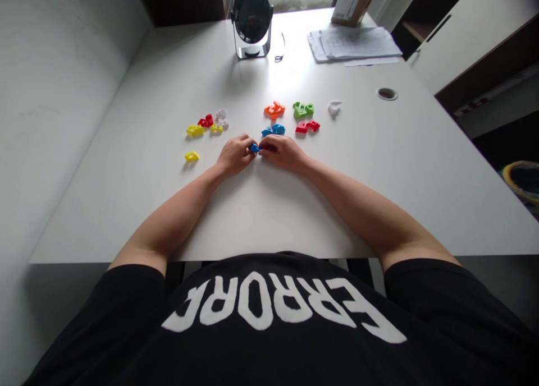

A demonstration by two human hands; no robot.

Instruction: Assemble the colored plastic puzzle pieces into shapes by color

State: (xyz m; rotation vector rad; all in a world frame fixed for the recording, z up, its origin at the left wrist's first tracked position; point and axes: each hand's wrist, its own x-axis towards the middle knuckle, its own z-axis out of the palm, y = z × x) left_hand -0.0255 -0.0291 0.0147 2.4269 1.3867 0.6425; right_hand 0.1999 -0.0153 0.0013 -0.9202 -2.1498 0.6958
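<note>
Both hands (236,155) (283,153) — closed, blue piece (255,148) between

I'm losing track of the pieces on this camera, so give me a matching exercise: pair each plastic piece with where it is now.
Pieces:
1. small blue plastic piece
2. lone yellow plastic piece
3. bright green plastic pieces
4. white plastic piece

Places:
A. farthest right of all the pieces, toward the round metal-rimmed desk grommet
B. out past the left hand, apart from the others
C. held between the left hand and the right hand
D. beside the orange plastic pieces

Pairs: 1-C; 2-B; 3-D; 4-A
</note>
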